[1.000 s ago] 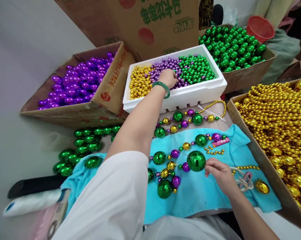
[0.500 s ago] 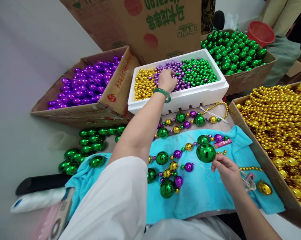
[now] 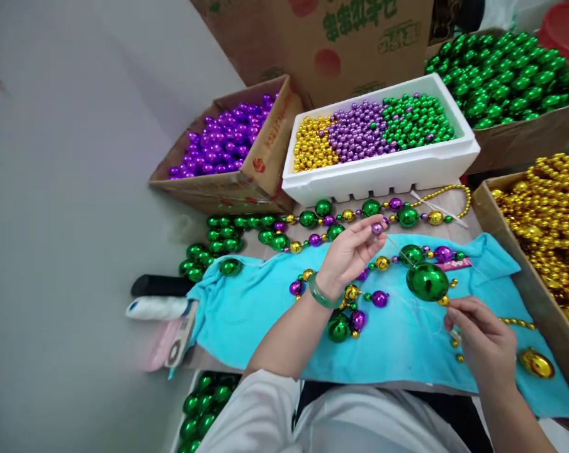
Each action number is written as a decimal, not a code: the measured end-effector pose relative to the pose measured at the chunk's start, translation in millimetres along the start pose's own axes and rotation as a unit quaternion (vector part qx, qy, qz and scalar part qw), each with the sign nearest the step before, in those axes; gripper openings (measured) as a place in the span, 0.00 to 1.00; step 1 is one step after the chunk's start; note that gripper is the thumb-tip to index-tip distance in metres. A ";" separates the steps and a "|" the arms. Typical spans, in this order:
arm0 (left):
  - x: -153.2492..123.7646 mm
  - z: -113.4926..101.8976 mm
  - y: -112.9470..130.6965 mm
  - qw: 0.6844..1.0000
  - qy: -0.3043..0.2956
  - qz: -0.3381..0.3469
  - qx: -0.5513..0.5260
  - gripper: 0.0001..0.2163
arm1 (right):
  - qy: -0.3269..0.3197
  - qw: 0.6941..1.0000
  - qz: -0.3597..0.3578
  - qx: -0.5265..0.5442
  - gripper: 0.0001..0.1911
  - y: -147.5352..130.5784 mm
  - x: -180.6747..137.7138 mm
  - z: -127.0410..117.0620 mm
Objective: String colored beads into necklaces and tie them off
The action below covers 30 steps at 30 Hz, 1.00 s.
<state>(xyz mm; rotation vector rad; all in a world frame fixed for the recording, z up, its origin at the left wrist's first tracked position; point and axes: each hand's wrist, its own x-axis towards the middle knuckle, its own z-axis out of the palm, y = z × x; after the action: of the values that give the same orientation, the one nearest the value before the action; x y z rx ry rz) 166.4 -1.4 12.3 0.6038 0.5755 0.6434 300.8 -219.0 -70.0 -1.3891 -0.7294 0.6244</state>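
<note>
A bright blue cloth (image 3: 265,314) covers the table, with a white foam box of small gold, purple and green beads (image 3: 383,170) behind it. The left hand (image 3: 348,255) pinches a small purple bead (image 3: 377,228) above the cloth. The right hand (image 3: 485,343) pinches a thin string beside a big shiny green ball (image 3: 427,281).

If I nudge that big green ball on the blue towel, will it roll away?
Probably not far: the big green ball seems strung on thin thread near the right hand, and the soft blue towel should damp rolling. Its glossy skin looks slippery, likely hollow and light.
</note>
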 end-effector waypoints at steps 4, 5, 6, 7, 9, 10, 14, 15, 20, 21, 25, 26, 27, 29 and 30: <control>-10.5 -0.7 -3.5 1.000 -0.006 0.013 -0.015 0.10 | -0.005 1.000 -0.001 -0.010 0.04 -3.8 -3.7 1.4; -12.6 -0.5 -4.2 1.000 -0.007 0.015 -0.017 0.10 | -0.005 1.000 -0.002 -0.013 0.03 -4.4 -4.5 1.8; -14.3 -0.5 -4.7 1.000 -0.006 0.017 -0.019 0.10 | -0.006 1.000 -0.003 -0.016 0.03 -4.8 -5.2 2.0; -15.6 -0.6 -5.2 1.000 -0.005 0.018 -0.022 0.10 | -0.008 1.000 -0.004 -0.019 0.03 -5.1 -5.9 2.1; -17.1 -0.9 -5.6 0.999 0.000 0.023 -0.033 0.09 | -0.011 1.000 -0.005 -0.024 0.03 -5.4 -7.2 2.1; -17.4 -1.1 -5.8 0.999 0.001 0.025 -0.038 0.09 | -0.012 1.000 -0.006 -0.025 0.03 -5.5 -7.8 2.1; -17.5 -1.1 -6.5 0.999 0.000 0.033 -0.043 0.08 | -0.012 1.000 -0.010 -0.014 0.03 -7.3 -9.8 3.0; -17.3 -1.1 -6.8 0.999 0.002 0.035 -0.041 0.08 | -0.011 1.000 -0.010 -0.011 0.03 -8.0 -10.0 3.1; -17.4 -3.7 -6.7 0.999 0.000 0.031 -0.025 0.08 | 0.003 1.000 -0.004 0.009 0.04 -9.6 -8.9 0.9; -17.6 -4.6 -6.4 0.999 -0.004 0.026 -0.021 0.08 | 0.003 1.000 -0.004 0.011 0.05 -9.3 -8.6 0.1; -18.7 -6.9 -6.0 1.000 -0.025 0.016 -0.008 0.08 | 0.000 1.000 -0.006 0.002 0.05 -7.4 -8.1 -2.3; -18.8 -7.1 -6.0 0.999 -0.032 0.018 -0.007 0.09 | -0.001 1.000 -0.007 0.000 0.05 -7.1 -8.2 -2.6; -18.7 -7.1 -6.1 0.999 -0.038 0.019 -0.006 0.10 | -0.002 1.000 -0.007 -0.002 0.05 -7.1 -8.3 -2.7; -18.3 -7.1 -6.0 0.999 -0.044 0.023 -0.003 0.11 | -0.005 1.000 -0.007 -0.007 0.05 -7.7 -8.5 -2.7; -17.9 -7.1 -5.7 0.999 -0.045 0.025 0.001 0.12 | -0.007 1.000 -0.006 -0.011 0.05 -8.2 -8.6 -2.7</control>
<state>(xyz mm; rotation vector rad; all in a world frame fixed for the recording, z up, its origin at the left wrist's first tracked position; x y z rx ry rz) 152.1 -15.1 9.0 0.6468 0.4782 0.6586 297.1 -228.0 -62.7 -1.4001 -0.7577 0.6185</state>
